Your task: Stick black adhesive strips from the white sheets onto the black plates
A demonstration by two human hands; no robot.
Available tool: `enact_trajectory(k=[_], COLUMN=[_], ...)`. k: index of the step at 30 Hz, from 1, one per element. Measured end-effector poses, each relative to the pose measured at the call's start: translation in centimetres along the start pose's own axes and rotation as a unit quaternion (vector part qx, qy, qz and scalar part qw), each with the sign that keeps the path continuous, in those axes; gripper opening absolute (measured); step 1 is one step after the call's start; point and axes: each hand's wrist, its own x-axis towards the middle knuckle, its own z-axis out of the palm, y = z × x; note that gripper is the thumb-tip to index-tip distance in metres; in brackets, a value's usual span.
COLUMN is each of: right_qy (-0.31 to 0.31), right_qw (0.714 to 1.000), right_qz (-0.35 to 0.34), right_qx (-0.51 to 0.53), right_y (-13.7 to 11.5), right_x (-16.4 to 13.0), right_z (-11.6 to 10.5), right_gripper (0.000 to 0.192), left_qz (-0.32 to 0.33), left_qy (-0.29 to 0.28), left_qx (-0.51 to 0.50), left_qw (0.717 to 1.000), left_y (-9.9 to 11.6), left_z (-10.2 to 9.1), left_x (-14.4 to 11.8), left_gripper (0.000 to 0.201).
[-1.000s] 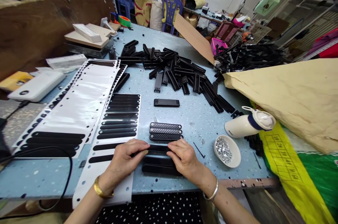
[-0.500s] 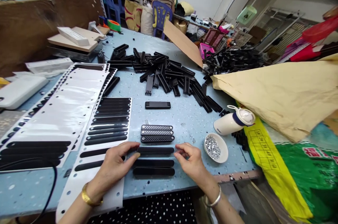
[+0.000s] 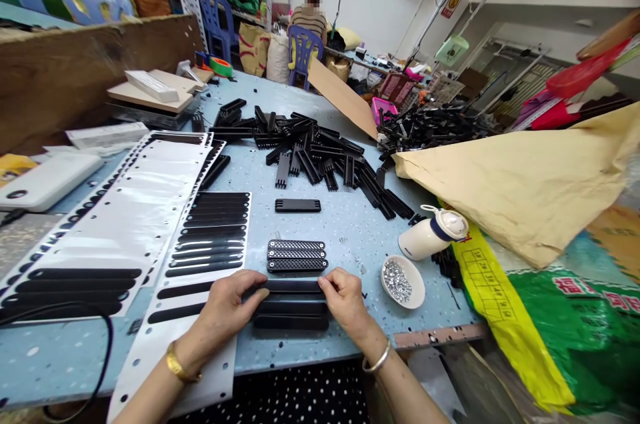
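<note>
My left hand and right hand now pinch the ends of the long black plastic strip (loose half a second ago), at six o'clock below the studded black bars.

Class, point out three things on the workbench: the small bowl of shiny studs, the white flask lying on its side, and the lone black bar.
bowl (image 3: 419, 292): head view, bare right rim.
flask (image 3: 423, 241): head view, white body.
lone black bar (image 3: 298, 205): head view, middle.
</note>
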Motion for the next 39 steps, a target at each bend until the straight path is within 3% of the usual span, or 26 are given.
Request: enact_trajectory(k=[6, 12, 16, 19, 22, 24, 26, 28, 30, 33, 35, 37, 39], right_qy=[-0.007, -0.007, 0.007, 0.022, 0.028, 0.002, -0.055, -0.135, -0.171, -0.205, -0.212, -0.195, -0.179], right_qw=[1.0, 0.998, 0.995, 0.991, 0.989, 0.988, 0.977, 0.953, 0.946, 0.935, 0.923, 0.922, 0.929], right_qz=[0.005, -0.022, -0.06, -0.091, -0.119, -0.152, -0.206, -0.266, -0.274, -0.286, -0.321, -0.332, -0.312], right_qx=[-0.015, -0.053, -0.082, -0.096, -0.085, -0.04, 0.026, 0.052, 0.017, -0.042, -0.015, 0.044, 0.088], right_y=[-0.1, -1.0, -1.0, -1.6, -4.0, -6.7, -9.8, -12.5, -14.3, -14.7, -14.0, -13.4, -13.2], right_x=[0.0, 0.2, 0.2, 0.1, -0.1, -0.4, -1.0, -2.1, -3.7, -6.9, -8.9, -9.8, -9.4], right_z=[-0.4, 0.3, 0.5, -0.5, -0.7, 0.7, 3.3, 6.8, 10.1, 13.2, 13.5, 12.9, 12.1], right_gripper=[0.046, 0.033, 0.047, 0.043, 0.032, 0.024, 0.02, 0.021, 0.02, 0.024, 0.02, 0.009, 0.005], left_qz=[0.003, 0.007, 0.015, 0.005, -0.019, -0.046, -0.084, -0.132, -0.187, -0.285, -0.332, -0.349, -0.357], left_qy=[0.004, 0.002, 0.007, 0.047, 0.124, 0.168, 0.192, 0.208, 0.225, 0.21, 0.179, 0.161, 0.169], left_qx=[-0.005, -0.005, -0.006, 0.006, 0.042, 0.087, 0.129, 0.147, 0.138, 0.035, -0.131, -0.328, -0.472], left_qw=[1.0, 1.0, 1.0, 0.999, 0.991, 0.981, 0.969, 0.958, 0.946, 0.935, 0.917, 0.863, 0.788], left_y=[0.3, 0.7, 0.9, 0.9, 0.5, 0.1, -0.5, -1.2, -1.9, -2.5, -2.4, -1.9, -1.2], left_z=[-0.1, -0.2, -0.1, -1.2, -3.9, -6.0, -7.6, -8.5, -8.5, -7.7, -6.9, -6.2, -5.8], left_x=[0.0, 0.2, 0.0, -1.4, -4.6, -7.5, -10.6, -13.5, -15.9, -17.9, -18.3, -18.2, -17.9], left_gripper=[0.015, 0.013, 0.016, 0.023, 0.022, 0.016, 0.03, 0.041, 0.044, 0.037, 0.034, 0.035, 0.034])
